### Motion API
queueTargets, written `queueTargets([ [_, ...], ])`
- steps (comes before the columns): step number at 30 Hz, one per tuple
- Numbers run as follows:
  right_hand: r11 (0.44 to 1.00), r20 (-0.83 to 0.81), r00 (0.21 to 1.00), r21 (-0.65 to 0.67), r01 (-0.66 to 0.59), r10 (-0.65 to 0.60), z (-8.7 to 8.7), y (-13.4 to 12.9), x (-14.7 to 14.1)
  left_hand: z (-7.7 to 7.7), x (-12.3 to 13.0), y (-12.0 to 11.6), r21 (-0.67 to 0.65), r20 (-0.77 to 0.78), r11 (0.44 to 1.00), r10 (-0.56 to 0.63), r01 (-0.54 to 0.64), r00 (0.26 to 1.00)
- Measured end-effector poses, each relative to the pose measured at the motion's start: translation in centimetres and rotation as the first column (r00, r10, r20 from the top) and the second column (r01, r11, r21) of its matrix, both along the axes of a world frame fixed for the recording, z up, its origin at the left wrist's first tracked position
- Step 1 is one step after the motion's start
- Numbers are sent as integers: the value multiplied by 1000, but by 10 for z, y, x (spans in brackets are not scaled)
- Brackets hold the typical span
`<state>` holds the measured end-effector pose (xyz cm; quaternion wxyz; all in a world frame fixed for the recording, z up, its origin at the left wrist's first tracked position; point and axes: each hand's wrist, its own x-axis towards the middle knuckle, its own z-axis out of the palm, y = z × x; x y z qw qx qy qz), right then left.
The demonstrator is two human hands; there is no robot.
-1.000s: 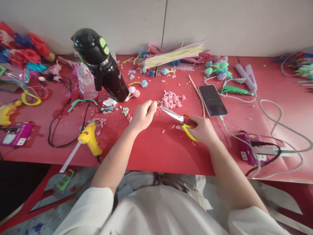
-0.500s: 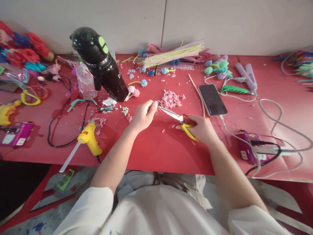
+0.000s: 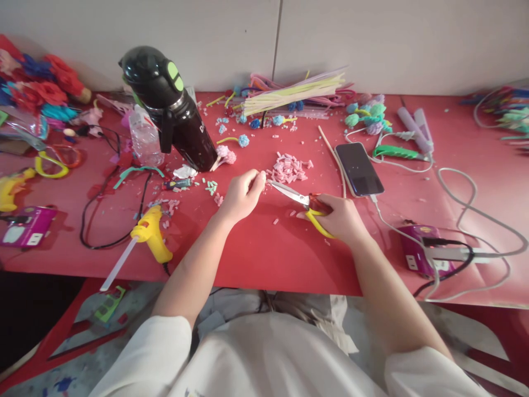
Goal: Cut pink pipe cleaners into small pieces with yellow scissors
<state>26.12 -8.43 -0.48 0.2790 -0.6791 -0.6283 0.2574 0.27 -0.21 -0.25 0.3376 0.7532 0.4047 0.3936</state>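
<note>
- Red surface (image 3: 264,259) runs across the head view, its far side against a pale wall (image 3: 206,38) and its near edge just ahead of the person's clothing.
- Against the pictures from a second and half a second ago, almost nothing differs: both hands and the scissors keep their places, and the scene shifts only a touch, probably from the head camera.
- That suggests the work is at the same point; the pile of pink bits (image 3: 288,167) looks unchanged too, lying on the surface just beyond the gap between the hands.
- Left hand (image 3: 243,196): fingers curled in and thumb pinched narrow, pointing toward the pile. Whether a pink strip is caught at the tips is too small to tell for sure.
- Right hand (image 3: 341,218): wrapped around the handles of the scissors (image 3: 305,200), blades toward the left fingertips, close by but seemingly not touching them.
- Open room: red shows between the forearms, back to the near edge, with a few loose pink scraps below the blades.
- Tighter sides: a black bottle (image 3: 182,132) stands beyond the left hand, and a phone (image 3: 359,169) lies just beyond the right, a thin pale strip (image 3: 329,143) beside it.
- Along the near edge at left, a yellow glue gun (image 3: 152,227) lies with its glue stick (image 3: 119,263) poking past the rim, near the left forearm.
</note>
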Motion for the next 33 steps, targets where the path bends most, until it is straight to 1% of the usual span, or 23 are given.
queueTargets([
  [7, 1000, 2, 1000, -11, 0, 0, -4, 2, 2, 1, 0, -1, -12, -20, 1000, 0, 0, 1000],
  [11, 1000, 12, 1000, 3, 15, -15, -5, 2, 3, 2, -1, -1, -12, -5, 1000, -8, 8, 1000],
  [18, 1000, 16, 1000, 22, 4, -4, -4, 0, 2, 0, -4, 3, 10, 56, 1000, -27, 26, 998],
  [26, 1000, 25, 1000, 4, 10, -10, -1, 0, 0, -3, -6, 5, -2, 65, 999, -36, 36, 997],
  [33, 1000, 28, 999, -8, 19, -19, 1, 0, -2, -6, -8, 7, -11, 76, 1000, -16, 17, 997],
])
